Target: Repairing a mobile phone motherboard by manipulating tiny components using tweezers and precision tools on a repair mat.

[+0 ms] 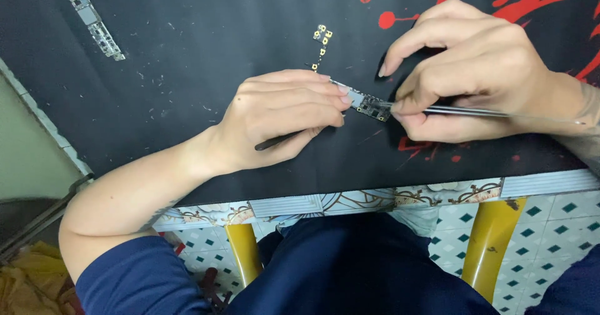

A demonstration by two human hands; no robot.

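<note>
Matt black mat (206,52), speckled; shiny metal tweezers (462,110); small circuit board (373,107) with gold pads.

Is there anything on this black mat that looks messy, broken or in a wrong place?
Yes, slightly. Pale specks and crumbs are scattered over the black mat, left of the hands. A long circuit strip lies skewed at the far-left edge, partly out of view. No damage is visible.

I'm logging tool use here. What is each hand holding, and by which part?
The left hand pins a small circuit board by its left end. The right hand grips metal tweezers near the tips.
</note>
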